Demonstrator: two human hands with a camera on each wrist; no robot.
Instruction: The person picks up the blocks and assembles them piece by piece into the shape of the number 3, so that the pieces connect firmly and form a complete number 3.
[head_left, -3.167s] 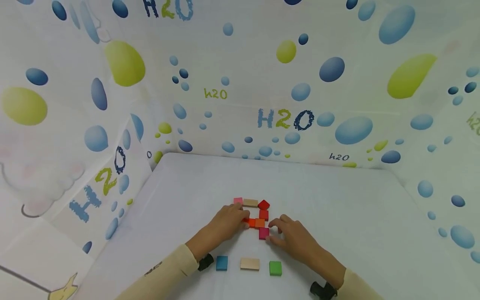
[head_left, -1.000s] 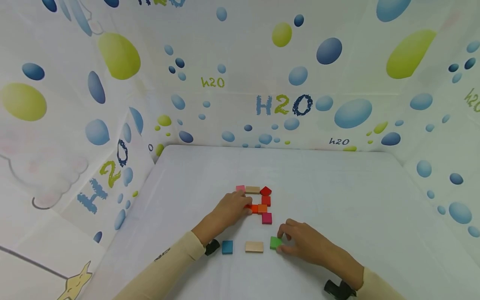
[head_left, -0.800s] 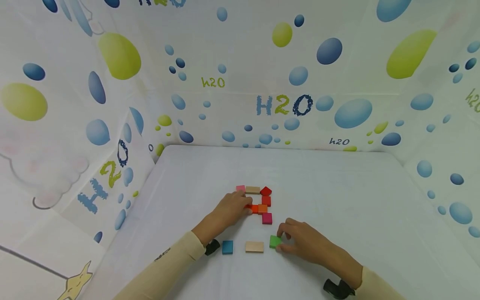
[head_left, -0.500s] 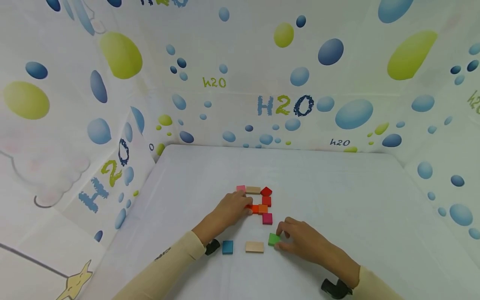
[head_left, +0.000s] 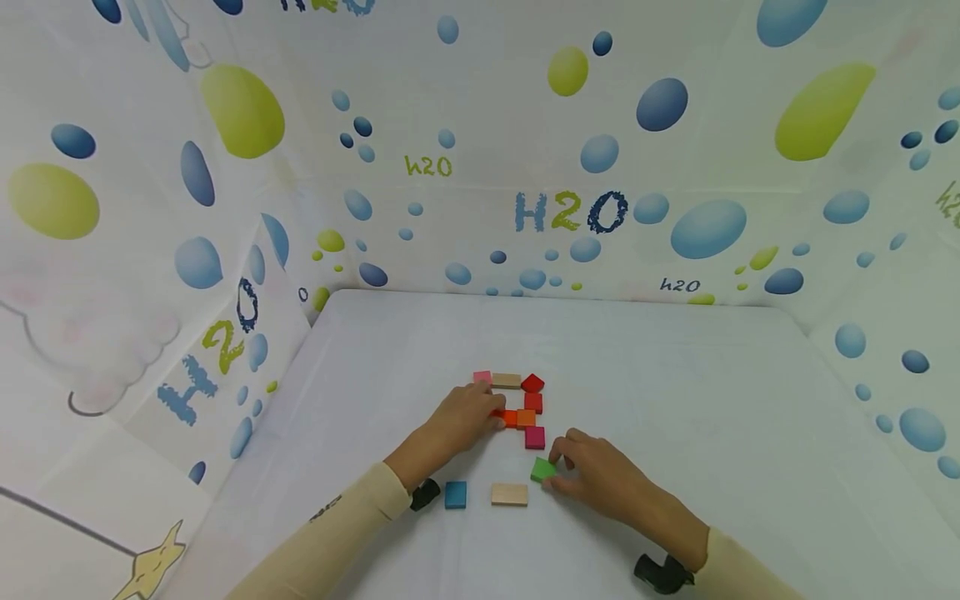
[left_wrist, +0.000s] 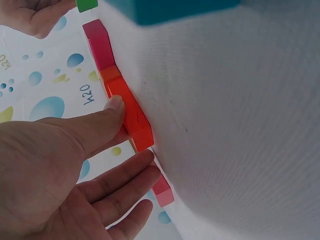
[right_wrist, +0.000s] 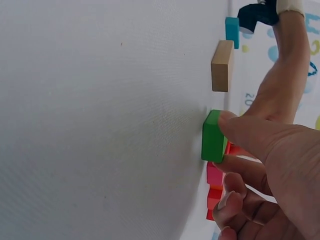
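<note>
My right hand (head_left: pixel 603 475) pinches a green block (head_left: pixel 542 470) between thumb and forefinger. The block sits turned on the white table, just below a crimson block (head_left: pixel 535 437). My left hand (head_left: pixel 463 419) holds a red-orange block (left_wrist: pixel 131 117) with the thumb on its near side; the forefinger is mostly hidden behind it. Against that block's right end lies an orange block (head_left: pixel 527 419). A red square block (head_left: pixel 533 403) is above it. Over these run a red five-sided block (head_left: pixel 532 383), a plain wooden block (head_left: pixel 506 381) and a pink block (head_left: pixel 482 377).
Nearer the person, a blue block (head_left: pixel 455 495) and another wooden block (head_left: pixel 509 495) lie apart on the white table (head_left: pixel 675 375). A cloth wall (head_left: pixel 465 225) printed with drops and lettering stands behind the table and along its sides. Each wrist wears a dark camera (head_left: pixel 663 573).
My right hand went from beside the crimson block down to the green block, then slid it up and left towards the crimson block, turning it slightly. My left hand stays at the red-orange block.
</note>
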